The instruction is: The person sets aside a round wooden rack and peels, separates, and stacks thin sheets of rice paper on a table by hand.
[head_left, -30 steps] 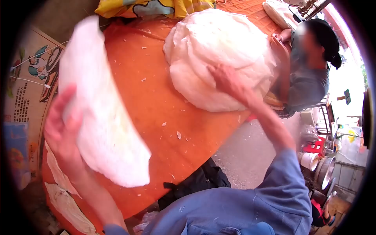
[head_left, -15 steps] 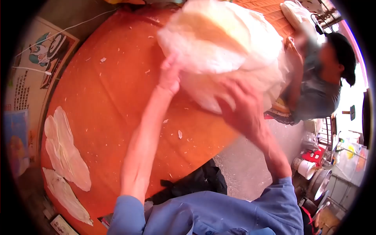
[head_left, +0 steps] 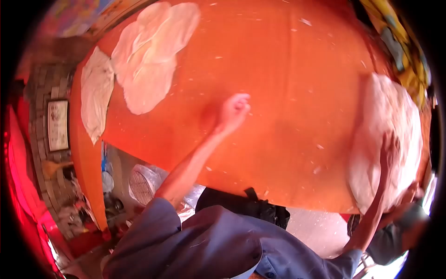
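Observation:
My left hand (head_left: 234,111) hovers over the middle of the orange table (head_left: 278,130), its fingers curled in with nothing seen in them. At the right, my right hand (head_left: 390,146) lies with fingers stretched out on a large, pale, soft-looking bundle (head_left: 371,121). What the bundle is made of I cannot tell. Thin cream-coloured sheets (head_left: 151,56) overlap at the upper left of the table. Beside them, along the left edge, lies a narrower cream sheet (head_left: 96,95).
Small white flakes are scattered over the tabletop. A black bag (head_left: 241,204) hangs at the near edge. Another person (head_left: 395,237) is at the lower right, close to the bundle. Yellow cloth (head_left: 404,51) lies at the upper right, and clear plastic (head_left: 148,179) sits below the left edge.
The view has swung left, bringing the cream sheets nearer the top. My left hand has come away from the pale bundle and curled. My right hand now rests on the bundle.

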A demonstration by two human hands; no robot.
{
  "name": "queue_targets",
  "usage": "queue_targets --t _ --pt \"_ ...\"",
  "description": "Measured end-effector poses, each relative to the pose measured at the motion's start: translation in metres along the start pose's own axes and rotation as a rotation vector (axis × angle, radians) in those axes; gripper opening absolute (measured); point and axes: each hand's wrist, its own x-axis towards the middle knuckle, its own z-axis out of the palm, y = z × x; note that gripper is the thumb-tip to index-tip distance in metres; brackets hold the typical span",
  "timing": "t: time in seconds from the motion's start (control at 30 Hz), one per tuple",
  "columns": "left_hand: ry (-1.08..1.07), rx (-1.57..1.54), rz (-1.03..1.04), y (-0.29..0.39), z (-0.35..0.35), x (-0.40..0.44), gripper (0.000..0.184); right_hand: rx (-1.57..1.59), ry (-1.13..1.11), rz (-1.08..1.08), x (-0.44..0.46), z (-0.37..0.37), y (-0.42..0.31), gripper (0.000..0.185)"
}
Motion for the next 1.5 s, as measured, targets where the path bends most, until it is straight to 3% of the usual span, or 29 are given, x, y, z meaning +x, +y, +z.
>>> queue_targets --t 0.03,0.1,0.17,0.27,0.3,0.37,0.4,0.43,0.5,0.57,0.6,0.63,0.7,0.77,0.8,0.87,0.93,0.97,1.0,1.03,1.1,1.2,1.27,1.3,1.37,1.43,1.47,1.5 --pt "0.195 0.048 0.148 -0.018 -0.043 0.005 0.028 0.066 0.074 -0.033 -0.008 -0.016 -0.022 0.052" --pt "0.45 0.175 0.246 -0.04 -0.141 0.019 0.018 0.168 0.175 -0.057 -0.037 -0.047 -0.089 0.042" --pt "0.673 0.578 0.199 -0.03 -0.204 0.023 0.017 0.567 0.089 -0.115 -0.077 -0.05 -0.148 0.033" --pt "0.578 0.82 0.251 -0.038 -0.274 0.052 0.027 1.122 -0.213 0.043 -0.13 -0.079 -0.3 0.024" --pt "0.524 0.994 0.317 -0.038 -0.292 0.065 0.031 0.879 -0.391 -0.055 -0.14 -0.111 -0.351 0.023" --pt "0.516 1.085 0.384 -0.046 -0.328 0.106 0.04 1.112 -0.511 -0.064 -0.159 -0.126 -0.415 0.023" --pt "0.497 1.177 0.452 -0.053 -0.341 0.124 0.048 1.081 -0.462 -0.161 -0.164 -0.137 -0.439 0.023" --pt "0.494 1.162 0.446 -0.058 -0.346 0.137 0.048 1.04 -0.419 -0.256 -0.168 -0.147 -0.458 0.024" --pt "0.3 1.394 0.777 -0.063 -0.348 0.161 0.041 1.005 -0.371 -0.335 -0.172 -0.161 -0.484 0.023" --pt "0.241 1.397 0.783 -0.057 -0.347 0.175 0.038 0.989 -0.398 -0.315 -0.171 -0.165 -0.496 0.023" --pt "0.173 1.375 0.596 -0.051 -0.349 0.181 0.035 0.977 -0.391 -0.306 -0.166 -0.166 -0.499 0.023" --pt "0.099 1.349 0.408 -0.049 -0.353 0.186 0.033 0.995 -0.408 -0.268 -0.161 -0.165 -0.503 0.023" --pt "0.03 1.318 0.44 -0.047 -0.368 0.197 0.027 1.043 -0.492 -0.104 -0.146 -0.168 -0.516 0.024" --pt "0.105 1.32 0.658 -0.039 -0.384 0.203 0.014 1.255 -0.57 0.1 -0.125 -0.158 -0.53 0.03" --pt "0.12 1.27 0.666 -0.034 -0.391 0.201 0.018 1.377 -0.615 0.199 -0.113 -0.157 -0.541 0.034" --pt "0.157 1.133 0.782 0.007 -0.377 0.156 0.012 1.576 -0.741 0.32 -0.09 -0.153 -0.56 0.046" --pt "-0.071 1.257 0.748 0.073 -0.327 0.07 0.012 1.656 -0.821 0.37 -0.079 -0.143 -0.572 0.054" --pt "-0.105 1.211 0.889 0.024 -0.322 0.066 0.014 1.839 -0.95 0.456 -0.076 -0.138 -0.576 0.059" --pt "-0.075 1.261 0.838 0.001 -0.304 0.039 0.015 2.02 -1.073 0.542 -0.074 -0.133 -0.577 0.065" --pt "-0.119 1.082 0.954 -0.012 -0.288 0.021 0.015 2.016 -1.057 0.566 -0.072 -0.131 -0.576 0.065" --pt "-0.307 0.906 0.675 -0.017 -0.252 -0.024 0.018 2.17 -1.188 0.483 -0.077 -0.127 -0.573 0.07" --pt "-0.391 0.824 0.593 -0.019 -0.222 -0.046 0.028 2.218 -1.085 0.52 -0.089 -0.115 -0.568 0.062" --pt "-0.238 0.677 0.485 0.012 -0.204 -0.051 0.05 2.145 -1.093 0.532 -0.102 -0.093 -0.559 0.06" --pt "-0.248 0.683 0.489 0.012 -0.195 -0.049 0.05 2.075 -1.107 0.521 -0.106 -0.084 -0.554 0.058" --pt "-0.09 0.493 0.453 0.012 -0.18 -0.036 0.069 2.16 -1.087 0.551 -0.107 -0.095 -0.561 0.055" --pt "-0.077 0.51 0.394 0.021 -0.172 -0.033 0.067 2.336 -1.047 0.534 -0.103 -0.112 -0.567 0.055" --pt "-0.063 0.489 0.367 0.025 -0.169 -0.032 0.066 2.392 -1.061 0.566 -0.1 -0.123 -0.565 0.042" --pt "-0.051 0.47 0.34 0.028 -0.167 -0.032 0.065 2.412 -1.054 0.566 -0.102 -0.121 -0.567 0.042"
